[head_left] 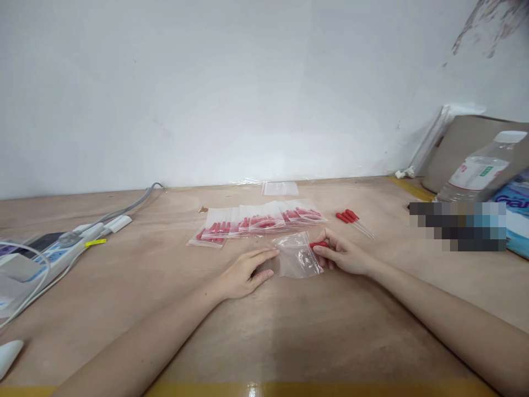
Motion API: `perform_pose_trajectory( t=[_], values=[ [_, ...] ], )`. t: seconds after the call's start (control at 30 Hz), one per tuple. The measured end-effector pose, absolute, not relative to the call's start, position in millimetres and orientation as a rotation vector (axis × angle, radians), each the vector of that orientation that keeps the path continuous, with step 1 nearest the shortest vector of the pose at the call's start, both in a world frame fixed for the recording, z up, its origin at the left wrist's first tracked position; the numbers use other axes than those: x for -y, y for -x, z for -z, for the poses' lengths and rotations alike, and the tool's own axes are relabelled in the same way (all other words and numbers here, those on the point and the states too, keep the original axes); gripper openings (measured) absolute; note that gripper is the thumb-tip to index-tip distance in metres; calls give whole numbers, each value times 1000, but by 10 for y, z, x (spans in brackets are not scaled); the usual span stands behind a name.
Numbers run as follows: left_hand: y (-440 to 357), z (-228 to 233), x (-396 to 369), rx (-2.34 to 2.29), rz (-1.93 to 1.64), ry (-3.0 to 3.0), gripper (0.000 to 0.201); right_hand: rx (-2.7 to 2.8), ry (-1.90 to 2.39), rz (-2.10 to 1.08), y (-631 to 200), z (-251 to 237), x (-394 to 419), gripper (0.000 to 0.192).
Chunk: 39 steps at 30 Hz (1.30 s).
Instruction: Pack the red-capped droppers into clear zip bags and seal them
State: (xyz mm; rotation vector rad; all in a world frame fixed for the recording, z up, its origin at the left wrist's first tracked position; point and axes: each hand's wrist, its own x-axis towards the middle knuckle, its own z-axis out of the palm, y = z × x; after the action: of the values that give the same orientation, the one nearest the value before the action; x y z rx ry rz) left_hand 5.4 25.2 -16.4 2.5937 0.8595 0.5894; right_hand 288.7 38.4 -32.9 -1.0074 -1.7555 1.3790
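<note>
A small clear zip bag (298,256) lies on the wooden table (264,331) between my hands. My left hand (247,272) rests flat on the table with its fingertips on the bag's left edge. My right hand (341,255) is at the bag's right edge and pinches a red-bulbed dropper (319,244) that points into the bag. Behind the bag lies a row of filled bags (258,221) with red droppers inside. A few loose red-bulbed droppers (354,220) lie to the right of that row.
An empty clear bag (280,188) lies by the wall. A power strip (61,249) with grey cable sits at the left. A water bottle (479,172), cardboard (458,143) and a blue packet (514,212) stand at the right.
</note>
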Motion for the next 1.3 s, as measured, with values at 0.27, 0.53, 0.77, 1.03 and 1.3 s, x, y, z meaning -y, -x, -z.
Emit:
perform_pose_trajectory(
  t=[0.27, 0.53, 0.77, 1.03, 1.3],
  values=[
    [-70, 126, -243, -834, -557, -2581, 43, 1794, 1011, -1530, -2938, 219, -380, 29],
    [-71, 131, -245, -824, -558, -2576, 43, 1589, 901, -1503, -2728, 217, -258, 26],
    [-59, 144, -238, -832, -536, -2575, 43, 1559, 1027, -1464, -2900, 246, -389, 29],
    [-68, 153, -257, -823, -524, -2589, 41, 1761, 1042, -1372, -2855, 304, -390, 28],
    [-67, 167, -266, -795, -538, -2574, 37, 2204, 890, -1109, -2838, 126, -283, 29]
  ],
)
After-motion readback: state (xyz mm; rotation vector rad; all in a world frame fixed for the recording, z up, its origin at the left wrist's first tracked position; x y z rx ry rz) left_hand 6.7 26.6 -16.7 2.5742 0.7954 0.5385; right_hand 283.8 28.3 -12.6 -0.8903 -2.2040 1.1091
